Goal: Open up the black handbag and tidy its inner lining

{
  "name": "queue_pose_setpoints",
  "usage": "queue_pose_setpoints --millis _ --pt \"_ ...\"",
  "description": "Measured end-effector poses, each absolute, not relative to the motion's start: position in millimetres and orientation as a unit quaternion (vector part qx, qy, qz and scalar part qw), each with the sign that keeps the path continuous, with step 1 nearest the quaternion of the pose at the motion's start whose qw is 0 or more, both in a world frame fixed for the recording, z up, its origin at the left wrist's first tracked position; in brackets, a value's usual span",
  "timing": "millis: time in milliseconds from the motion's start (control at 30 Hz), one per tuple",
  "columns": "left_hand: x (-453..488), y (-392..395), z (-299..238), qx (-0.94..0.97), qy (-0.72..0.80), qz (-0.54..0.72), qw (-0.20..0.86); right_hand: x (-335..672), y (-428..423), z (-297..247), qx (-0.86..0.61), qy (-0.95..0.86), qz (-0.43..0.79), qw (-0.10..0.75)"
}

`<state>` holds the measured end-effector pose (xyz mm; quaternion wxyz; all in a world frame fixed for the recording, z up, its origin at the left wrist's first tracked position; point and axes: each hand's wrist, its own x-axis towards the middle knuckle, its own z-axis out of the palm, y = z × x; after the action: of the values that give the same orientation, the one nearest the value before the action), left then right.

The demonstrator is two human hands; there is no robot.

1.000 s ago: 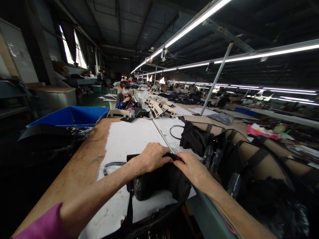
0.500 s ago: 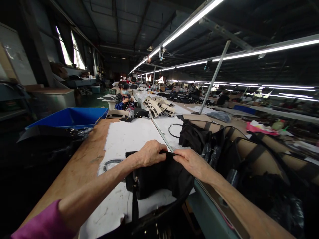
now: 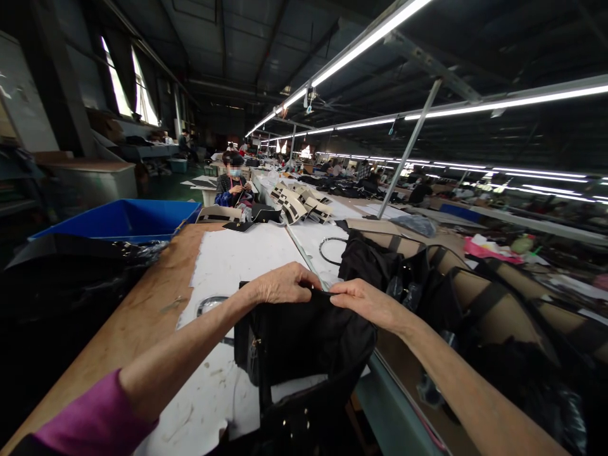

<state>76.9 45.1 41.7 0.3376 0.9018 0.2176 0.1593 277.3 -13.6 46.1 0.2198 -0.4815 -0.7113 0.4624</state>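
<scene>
A black handbag (image 3: 304,339) stands on the white sheet (image 3: 247,253) of the wooden worktable (image 3: 147,310) right in front of me. My left hand (image 3: 282,285) pinches the bag's top edge with closed fingers. My right hand (image 3: 365,301) grips the same top edge just to the right, fingers closed too. A black strap (image 3: 263,392) hangs down the bag's front toward me.
Tan-and-black bags (image 3: 475,297) crowd the table to my right. A blue bin (image 3: 118,218) and black plastic-wrapped goods (image 3: 71,272) lie at left. A masked person (image 3: 232,183) sits farther down the long line, near striped pieces (image 3: 299,206). A slanted metal pole (image 3: 408,149) holds lights.
Both hands have lifted the bag's top edge a little and drawn it up and toward me; the bag now stands taller and its strap hangs straighter.
</scene>
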Motion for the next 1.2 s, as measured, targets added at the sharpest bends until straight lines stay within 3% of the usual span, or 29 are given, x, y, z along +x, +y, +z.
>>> queue_pose_setpoints --millis 300,500,833,1200 --pt "92.0 36.2 31.7 0.923 0.273 0.229 0.147 281.9 -11.1 42.5 -0.486 -0.743 0.407 0.216" --pt "70.9 31.6 47.4 0.928 0.251 0.170 0.217 282.3 -16.5 44.6 -0.491 -0.736 0.413 0.216" --pt "-8.1 12.3 25.2 0.878 0.404 0.214 0.138 283.2 -24.6 44.0 -0.481 -0.769 0.357 0.223" --pt "-20.2 -18.5 31.4 0.863 0.397 0.203 0.240 280.7 -42.9 42.7 -0.513 -0.784 0.275 0.216"
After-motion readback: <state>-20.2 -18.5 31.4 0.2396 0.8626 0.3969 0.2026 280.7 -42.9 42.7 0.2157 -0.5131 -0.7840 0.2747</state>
